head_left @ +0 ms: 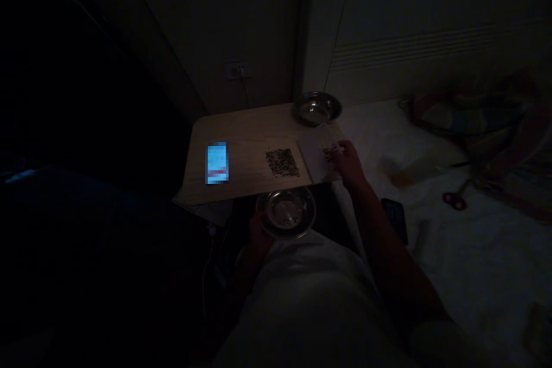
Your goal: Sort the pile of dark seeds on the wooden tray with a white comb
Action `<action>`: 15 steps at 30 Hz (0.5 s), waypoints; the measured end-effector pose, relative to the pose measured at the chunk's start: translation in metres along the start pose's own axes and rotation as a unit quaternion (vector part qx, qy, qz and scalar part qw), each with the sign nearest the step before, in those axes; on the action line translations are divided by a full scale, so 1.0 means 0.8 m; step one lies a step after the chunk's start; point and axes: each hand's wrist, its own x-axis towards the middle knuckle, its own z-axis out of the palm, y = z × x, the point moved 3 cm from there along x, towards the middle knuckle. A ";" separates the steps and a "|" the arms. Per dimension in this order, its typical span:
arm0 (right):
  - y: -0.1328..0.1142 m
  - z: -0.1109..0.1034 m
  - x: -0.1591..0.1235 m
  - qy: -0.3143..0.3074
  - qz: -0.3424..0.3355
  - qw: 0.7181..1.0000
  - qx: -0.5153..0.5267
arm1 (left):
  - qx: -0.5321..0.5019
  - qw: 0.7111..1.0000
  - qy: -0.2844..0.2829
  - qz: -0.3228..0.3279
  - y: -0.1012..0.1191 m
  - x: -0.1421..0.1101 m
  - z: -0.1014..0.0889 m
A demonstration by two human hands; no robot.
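Note:
In dim light, my left hand (259,229) grips the rim of a shiny metal bowl (269,229), held just below the front edge of a small wooden table (245,132). A few dark specks seem to lie inside that bowl. On the tabletop is a roughly square patch of small dark grains (282,162). Just right of the grains, my right hand (348,165) has its fingers closed on the right side of a pale flat sheet (314,152), whose material I cannot make out. Its left edge stands close to the grains.
A second metal bowl (318,108) sits at the table's back right corner. A lit phone (217,163) lies on the left of the tabletop. To the right, a white bed surface (431,264) bears red-handled scissors (455,201), a dark phone (394,219) and striped cloth (466,118).

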 end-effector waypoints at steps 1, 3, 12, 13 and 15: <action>0.001 -0.002 -0.002 0.004 0.022 0.999 0.027 | 0.000 1.000 -0.002 -0.009 0.000 -0.001 0.000; 0.001 -0.005 -0.006 0.007 0.046 0.996 0.074 | 0.000 1.000 0.008 -0.025 -0.001 -0.001 -0.001; -0.006 -0.007 -0.012 0.028 -0.024 0.994 0.101 | -0.011 1.000 -0.002 -0.016 0.001 -0.004 0.001; -0.006 -0.006 -0.013 0.040 -0.025 0.995 0.093 | -0.011 1.000 -0.001 -0.017 0.000 -0.004 0.001; -0.006 -0.005 -0.014 0.062 -0.030 0.995 0.079 | -0.010 1.000 -0.002 -0.024 -0.001 -0.004 0.000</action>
